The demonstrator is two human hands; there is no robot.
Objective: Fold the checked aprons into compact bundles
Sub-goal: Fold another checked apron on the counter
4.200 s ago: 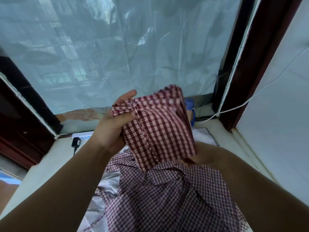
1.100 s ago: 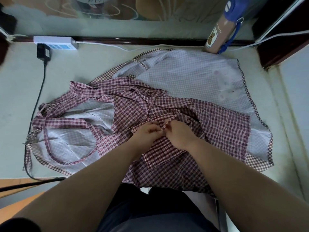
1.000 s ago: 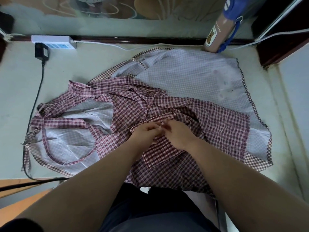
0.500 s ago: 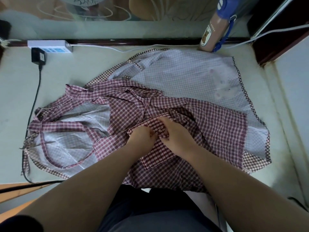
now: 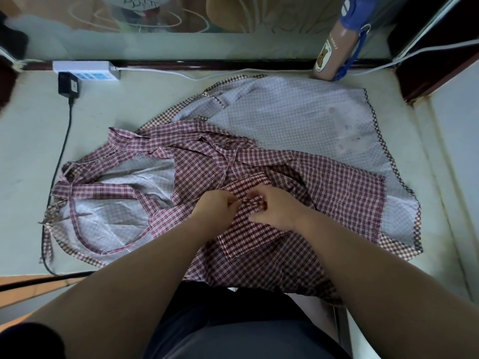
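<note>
Where the two hands meet, a small folded bundle [image 5: 248, 230] of bold dark-red check lies flat on top of the heap, near the front edge of the bench [image 5: 28, 151], directly before the person. A narrow checked strap [image 5: 253, 202] runs across its upper part. Left hand [image 5: 216, 209]: fingers curled, thumb and fingertips pinching the strap's left end. Right hand [image 5: 277, 208]: also curled, pinching the same strap just beside it, back of hand up, heel resting on the bundle. The hands are nearly touching. Under the bundle a finer red checked apron [image 5: 342, 198] is spread out and crumpled, its near edge hanging over the bench front. Behind it and to the right a second apron [image 5: 298, 117] lies pale lining up, with dark checked trim along its edge. Left of the bundle a left apron section [image 5: 111, 218] shows pale lining with checked ties looped over it; cannot tell which apron it belongs to. At back left are a white power strip [image 5: 85, 69], a black adapter [image 5: 68, 84] and a black cable [image 5: 60, 156] running down the bench's left side. At back right a pinkish bottle [image 5: 334, 47] with a blue lid leans, just beside the pale apron's far edge.
</note>
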